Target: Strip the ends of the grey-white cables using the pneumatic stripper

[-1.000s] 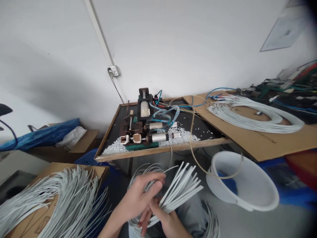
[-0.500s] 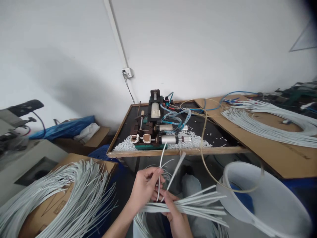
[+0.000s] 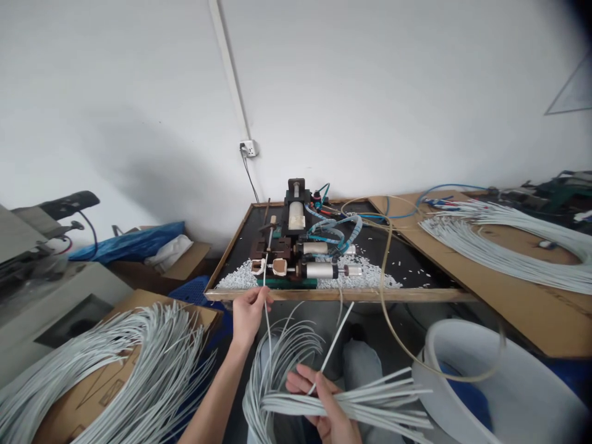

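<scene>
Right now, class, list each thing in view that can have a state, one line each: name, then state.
left hand: shut on single cable, raised toward the machine
single cable: upright, tip at the machine's front
right hand: shut on cable bundle
cable bundle: lying level, ends fanned rightward
machine: on the tray, hoses attached
white basin: tilted

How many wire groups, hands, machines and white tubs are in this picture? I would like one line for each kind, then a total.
Wire groups: 4 (held bundle, single wire, left pile, right pile)
Hands: 2 (left hand, right hand)
Machines: 1 (machine)
White tubs: 1 (tub)
Total: 8
</scene>
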Available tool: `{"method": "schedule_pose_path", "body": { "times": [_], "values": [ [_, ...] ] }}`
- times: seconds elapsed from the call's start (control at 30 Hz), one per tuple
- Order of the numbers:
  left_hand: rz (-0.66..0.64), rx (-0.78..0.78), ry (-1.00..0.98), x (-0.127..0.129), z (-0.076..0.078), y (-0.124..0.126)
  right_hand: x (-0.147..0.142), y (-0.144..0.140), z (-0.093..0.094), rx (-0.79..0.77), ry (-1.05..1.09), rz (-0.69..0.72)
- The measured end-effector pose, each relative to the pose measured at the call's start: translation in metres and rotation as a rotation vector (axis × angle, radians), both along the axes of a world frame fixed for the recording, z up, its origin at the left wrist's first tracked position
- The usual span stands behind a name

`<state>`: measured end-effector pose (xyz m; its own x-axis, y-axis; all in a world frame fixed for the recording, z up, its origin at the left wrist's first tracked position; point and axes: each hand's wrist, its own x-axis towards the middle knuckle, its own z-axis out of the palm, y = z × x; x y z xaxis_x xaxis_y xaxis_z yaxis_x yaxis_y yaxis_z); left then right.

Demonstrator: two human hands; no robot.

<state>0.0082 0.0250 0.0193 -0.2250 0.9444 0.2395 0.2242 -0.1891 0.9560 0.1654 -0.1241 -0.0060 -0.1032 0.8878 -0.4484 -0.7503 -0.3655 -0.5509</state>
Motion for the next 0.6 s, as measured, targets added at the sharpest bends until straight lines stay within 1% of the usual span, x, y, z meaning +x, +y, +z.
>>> {"method": "schedule_pose_path", "body": {
  "times": [0.1,0.3,0.6],
  "values": [
    [0.027,0.001,0.0,0.001,-0.004,0.003,0.001,0.0,0.0,0.002,0.007,0.005],
    [0.02,-0.019,-0.016,0.0,-0.01,0.007,0.002,-0.001,0.002,-0.023,0.007,0.008],
    [0.012,-0.042,-0.048,-0.002,-0.013,0.01,0.001,0.0,-0.001,-0.021,0.003,0.006]
  ]
}}
